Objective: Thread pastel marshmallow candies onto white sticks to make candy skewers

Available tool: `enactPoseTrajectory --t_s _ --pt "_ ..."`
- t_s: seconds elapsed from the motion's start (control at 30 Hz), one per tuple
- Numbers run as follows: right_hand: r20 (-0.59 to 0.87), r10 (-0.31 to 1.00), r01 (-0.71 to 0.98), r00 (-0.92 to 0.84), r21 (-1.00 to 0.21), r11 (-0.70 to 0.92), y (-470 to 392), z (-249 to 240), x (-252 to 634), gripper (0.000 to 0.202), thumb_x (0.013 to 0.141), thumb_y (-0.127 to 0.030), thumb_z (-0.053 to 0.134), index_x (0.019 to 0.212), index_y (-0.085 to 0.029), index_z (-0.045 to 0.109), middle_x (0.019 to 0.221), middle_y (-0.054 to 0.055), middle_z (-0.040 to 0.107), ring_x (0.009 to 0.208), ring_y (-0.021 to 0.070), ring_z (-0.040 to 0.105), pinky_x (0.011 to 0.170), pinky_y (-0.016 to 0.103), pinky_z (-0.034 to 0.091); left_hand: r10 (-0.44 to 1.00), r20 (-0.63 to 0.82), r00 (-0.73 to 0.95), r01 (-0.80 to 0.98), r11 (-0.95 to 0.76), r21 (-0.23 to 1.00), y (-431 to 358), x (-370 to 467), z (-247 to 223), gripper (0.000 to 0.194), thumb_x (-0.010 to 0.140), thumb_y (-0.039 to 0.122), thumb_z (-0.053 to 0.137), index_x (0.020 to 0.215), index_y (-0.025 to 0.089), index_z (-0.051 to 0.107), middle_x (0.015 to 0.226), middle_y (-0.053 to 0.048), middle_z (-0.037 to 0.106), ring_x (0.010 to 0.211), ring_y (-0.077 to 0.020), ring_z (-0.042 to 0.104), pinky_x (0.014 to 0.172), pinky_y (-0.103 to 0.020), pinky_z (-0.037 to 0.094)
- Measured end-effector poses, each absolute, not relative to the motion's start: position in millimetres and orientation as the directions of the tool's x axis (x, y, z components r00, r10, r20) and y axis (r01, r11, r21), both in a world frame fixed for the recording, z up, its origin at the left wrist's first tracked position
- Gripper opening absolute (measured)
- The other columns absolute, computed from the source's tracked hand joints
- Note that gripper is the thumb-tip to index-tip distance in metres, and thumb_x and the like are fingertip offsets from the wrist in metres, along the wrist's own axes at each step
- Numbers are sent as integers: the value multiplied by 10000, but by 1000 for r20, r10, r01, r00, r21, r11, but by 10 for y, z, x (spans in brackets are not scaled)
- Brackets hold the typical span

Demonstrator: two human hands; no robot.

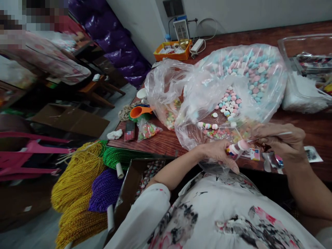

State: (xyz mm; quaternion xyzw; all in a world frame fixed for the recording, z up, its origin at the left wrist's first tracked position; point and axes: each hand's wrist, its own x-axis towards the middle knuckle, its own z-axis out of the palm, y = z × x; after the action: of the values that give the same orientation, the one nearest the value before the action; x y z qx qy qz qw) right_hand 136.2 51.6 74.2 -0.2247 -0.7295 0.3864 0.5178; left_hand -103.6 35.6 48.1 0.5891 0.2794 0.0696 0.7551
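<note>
My left hand is closed around a short string of pastel candy-like beads, pink, white and yellow, just over the table's front edge. To its right, my right hand pinches a thin white stick or cord, close to the end of the bead string. What the tucked fingers cover is hidden. Beyond both hands, a large clear plastic bag full of pink, blue and white round pieces lies with its mouth toward me. Another short row of beads lies in front of that mouth.
A clear plastic bin stands at the right. Small packets lie by my right hand. An orange scoop and a small bag of coloured pieces are at the left. Yellow cord bundles sit beside the table. Another person works at far left.
</note>
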Motion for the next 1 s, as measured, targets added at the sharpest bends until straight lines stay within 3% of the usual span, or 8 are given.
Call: enactPoseTrajectory --t_s 0.1,0.23,0.3,0.4,0.5,0.67,0.83,1.0 --pt "564 752 -72 -342 -813 578 483 823 1257 158 853 -227 793 978 -314 836 815 18 801 739 236 754 752 414 626 467 -386 796 196 404 893 376 -1022 478 545 455 478 982 604 151 572 543 56 564 466 -77 485 447 -217 395" --pt "548 787 -13 -284 -823 568 418 878 1124 130 853 -198 788 941 -286 824 769 2 788 651 191 737 601 310 595 554 -371 746 119 436 892 369 -1012 457 546 450 470 982 626 151 575 563 60 568 476 -80 494 467 -222 421" --pt "511 814 36 -277 -841 540 412 881 1082 109 860 -200 778 929 -276 815 748 -9 778 590 165 709 539 274 562 601 -325 730 110 367 924 356 -997 439 498 505 453 966 677 147 614 601 56 577 524 -92 516 524 -234 449" --pt "449 868 173 -210 -857 485 444 896 1057 76 873 -208 759 895 -264 805 712 -24 754 543 141 661 488 250 500 745 -148 651 84 123 989 342 -959 405 455 581 409 943 867 141 710 789 24 662 737 -142 610 740 -275 507" --pt "496 856 304 -148 -800 517 481 942 1047 71 871 -204 753 860 -259 796 712 -30 753 552 134 647 503 252 475 842 26 539 119 -107 987 346 -938 376 501 642 400 920 1032 146 735 995 -20 711 952 -201 641 912 -309 489" --pt "632 775 449 -1 -692 565 443 971 1025 36 835 -277 814 814 -288 788 664 -33 735 540 155 626 504 298 458 917 -12 399 323 -128 938 368 -982 361 515 681 424 901 1092 163 734 994 -46 740 942 -215 657 889 -317 500" --pt "551 830 304 -84 -779 548 400 852 992 17 853 -279 799 845 -291 790 662 -31 727 518 153 628 468 288 483 931 -47 363 366 -96 926 363 -994 346 430 705 408 889 1021 157 740 944 -43 744 883 -197 642 855 -310 504" --pt "350 915 34 -202 -931 364 526 755 1019 45 861 -307 798 881 -266 801 697 -23 742 530 126 659 482 224 530 914 -65 401 313 -70 947 342 -988 373 521 691 393 897 1126 157 733 1026 -43 745 954 -211 644 906 -324 503"
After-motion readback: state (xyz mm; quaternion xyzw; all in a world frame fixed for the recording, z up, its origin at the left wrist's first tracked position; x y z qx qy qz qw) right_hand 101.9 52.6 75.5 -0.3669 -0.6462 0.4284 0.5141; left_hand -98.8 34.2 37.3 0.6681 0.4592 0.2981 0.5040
